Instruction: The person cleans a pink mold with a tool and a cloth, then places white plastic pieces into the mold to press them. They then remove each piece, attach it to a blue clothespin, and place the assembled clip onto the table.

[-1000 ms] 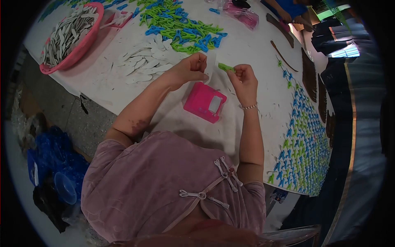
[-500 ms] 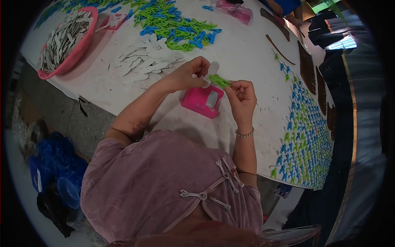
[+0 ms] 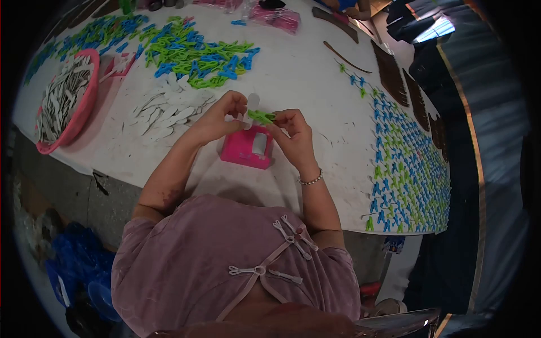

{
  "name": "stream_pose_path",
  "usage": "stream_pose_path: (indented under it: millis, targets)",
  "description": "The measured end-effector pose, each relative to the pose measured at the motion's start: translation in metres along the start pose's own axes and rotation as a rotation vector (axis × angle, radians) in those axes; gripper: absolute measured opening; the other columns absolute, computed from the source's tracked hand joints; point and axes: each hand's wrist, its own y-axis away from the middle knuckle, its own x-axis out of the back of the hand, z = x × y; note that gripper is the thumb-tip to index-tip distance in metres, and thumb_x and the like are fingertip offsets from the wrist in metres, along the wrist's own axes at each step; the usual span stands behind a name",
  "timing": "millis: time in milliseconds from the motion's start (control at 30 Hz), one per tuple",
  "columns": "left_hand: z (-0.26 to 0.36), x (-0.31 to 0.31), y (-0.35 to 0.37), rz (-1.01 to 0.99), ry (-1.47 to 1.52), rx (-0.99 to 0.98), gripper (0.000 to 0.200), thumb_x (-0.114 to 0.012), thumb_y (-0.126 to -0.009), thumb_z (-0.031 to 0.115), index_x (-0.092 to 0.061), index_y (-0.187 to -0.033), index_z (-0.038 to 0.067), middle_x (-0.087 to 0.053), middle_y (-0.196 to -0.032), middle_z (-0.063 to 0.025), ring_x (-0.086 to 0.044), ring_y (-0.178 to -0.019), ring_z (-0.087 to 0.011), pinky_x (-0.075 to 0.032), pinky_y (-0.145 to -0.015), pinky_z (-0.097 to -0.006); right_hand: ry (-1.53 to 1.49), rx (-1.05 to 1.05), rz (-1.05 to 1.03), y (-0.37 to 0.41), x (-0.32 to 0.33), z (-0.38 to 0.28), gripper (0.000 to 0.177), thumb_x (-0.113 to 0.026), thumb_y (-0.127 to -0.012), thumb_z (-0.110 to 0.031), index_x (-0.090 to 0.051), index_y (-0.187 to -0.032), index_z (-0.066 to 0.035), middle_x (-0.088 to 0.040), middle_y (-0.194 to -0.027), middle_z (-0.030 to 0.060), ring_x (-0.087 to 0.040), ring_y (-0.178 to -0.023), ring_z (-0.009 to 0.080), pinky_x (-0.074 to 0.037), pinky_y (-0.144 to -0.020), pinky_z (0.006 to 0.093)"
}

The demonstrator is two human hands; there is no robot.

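Note:
My right hand (image 3: 294, 134) pinches one end of a green clothespin (image 3: 261, 117) between thumb and fingertips. My left hand (image 3: 230, 112) is closed on a flat white strip (image 3: 253, 102) with a rounded end, which stands up beside the clothespin's far end. Strip and clothespin overlap in this view. Just below both hands, a bright pink card (image 3: 245, 153) with a pale, rounded panel sits on the white-covered table. Left of my left hand lies a loose pile of similar white strips (image 3: 172, 107).
A pink basin (image 3: 90, 107) full of white strips stands at the left edge. Green and blue clothespins (image 3: 197, 56) are heaped at the back, and more (image 3: 403, 169) lie in rows at right. Dark saw-like blades (image 3: 389, 73) edge the far right. Another person's hand (image 3: 358, 12) shows at the top.
The view has shifted, so most things sit further left. Both hands still hold the strip and the clothespin close together; the clothespin now lies flatter.

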Motion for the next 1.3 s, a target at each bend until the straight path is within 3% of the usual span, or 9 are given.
stream_pose_path:
  millis: [67, 100, 200, 267, 367, 467, 800, 1167, 1300]
  targets:
    - [0.006, -0.001, 0.002, 0.103, -0.051, -0.106, 0.050, -0.067, -0.074, 0.002, -0.047, -0.120, 0.008, -0.055, -0.102, -0.0025, -0.048, -0.092, -0.0126, -0.038, -0.089, -0.0282, 0.062, -0.051, 0.075, -0.010, 0.021, 0.013, 0.016, -0.066, -0.086, -0.009, -0.057, -0.096, 0.000, -0.061, -0.088, 0.0028, -0.059, -0.080, 0.0093, -0.049, -0.071, 0.0239]
    - [0.008, 0.001, 0.002, 0.076, -0.059, -0.117, 0.050, -0.067, -0.074, 0.002, -0.047, -0.120, 0.008, -0.055, -0.102, -0.0025, -0.048, -0.092, -0.0126, -0.038, -0.089, -0.0282, 0.067, -0.041, 0.104, -0.018, 0.036, 0.024, 0.016, -0.066, -0.086, -0.009, -0.057, -0.096, 0.000, -0.061, -0.088, 0.0028, -0.059, -0.080, 0.0093, -0.049, -0.071, 0.0239]
    - [0.014, 0.017, 0.008, 0.313, -0.379, -0.202, 0.046, -0.070, -0.076, 0.011, -0.052, -0.118, 0.007, -0.057, -0.108, -0.0042, -0.050, -0.098, -0.0161, -0.041, -0.089, -0.0313, 0.129, -0.059, 0.395, -0.042, 0.102, 0.062, 0.015, -0.062, -0.089, -0.014, -0.060, -0.094, -0.001, -0.058, -0.080, 0.0013, -0.054, -0.070, 0.0077, -0.047, -0.067, 0.0232]
    - [0.016, 0.030, 0.021, 0.392, -0.619, -0.246, 0.037, -0.070, -0.077, 0.013, -0.057, -0.111, 0.005, -0.058, -0.111, -0.0078, -0.052, -0.101, -0.0217, -0.041, -0.090, -0.0338, -0.054, -0.417, 0.761, -0.049, 0.145, 0.083, 0.015, -0.057, -0.090, -0.016, -0.060, -0.088, -0.002, -0.056, -0.073, 0.0015, -0.050, -0.059, 0.0089, -0.047, -0.058, 0.0245]
    - [0.019, 0.047, 0.042, 0.480, -1.019, -0.240, 0.033, -0.069, -0.077, 0.012, -0.060, -0.107, 0.002, -0.058, -0.112, -0.0141, -0.054, -0.104, -0.0317, -0.042, -0.090, -0.0379, -0.345, -0.530, 0.940, -0.049, 0.202, 0.123, 0.015, -0.055, -0.089, -0.012, -0.058, -0.078, -0.002, -0.053, -0.067, 0.0034, -0.046, -0.050, 0.0110, -0.047, -0.047, 0.0259]
    - [-0.013, 0.072, 0.061, 0.505, -1.209, -0.160, 0.032, -0.068, -0.077, 0.011, -0.062, -0.108, 0.004, -0.059, -0.114, -0.0153, -0.054, -0.105, -0.0331, -0.042, -0.090, -0.0398, -0.494, -0.618, 1.099, -0.060, 0.233, 0.140, 0.018, -0.052, -0.088, -0.008, -0.053, -0.071, -0.001, -0.052, -0.064, 0.0060, -0.046, -0.047, 0.0130, -0.047, -0.041, 0.0276]
    - [-0.041, 0.067, 0.066, 0.562, -1.164, -0.300, 0.030, -0.068, -0.077, 0.008, -0.065, -0.107, 0.005, -0.057, -0.121, -0.0145, -0.053, -0.108, -0.0320, -0.043, -0.088, -0.0397, -0.550, -0.579, 1.233, -0.093, 0.274, 0.161, 0.017, -0.052, -0.085, -0.002, -0.053, -0.068, 0.001, -0.051, -0.064, 0.0071, -0.047, -0.051, 0.0147, -0.050, -0.048, 0.0275]
    - [-0.051, 0.074, 0.069, 0.599, -0.888, -0.265, 0.029, -0.064, -0.082, 0.008, -0.062, -0.110, 0.006, -0.056, -0.119, -0.0133, -0.053, -0.107, -0.0291, -0.042, -0.089, -0.0360, -0.478, -0.612, 1.277, -0.102, 0.281, 0.168, 0.019, -0.051, -0.091, -0.008, -0.055, -0.078, 0.006, -0.055, -0.069, 0.0115, -0.052, -0.053, 0.0165, -0.051, -0.043, 0.0273]
    - [-0.045, 0.070, 0.070, 0.605, -0.983, -0.280, 0.027, -0.061, -0.085, 0.010, -0.061, -0.112, 0.005, -0.056, -0.119, -0.0129, -0.052, -0.108, -0.0292, -0.041, -0.091, -0.0366, -0.483, -0.620, 1.291, -0.101, 0.279, 0.165, 0.023, -0.051, -0.092, -0.011, -0.055, -0.077, 0.006, -0.055, -0.070, 0.0119, -0.052, -0.052, 0.0171, -0.051, -0.043, 0.0267]
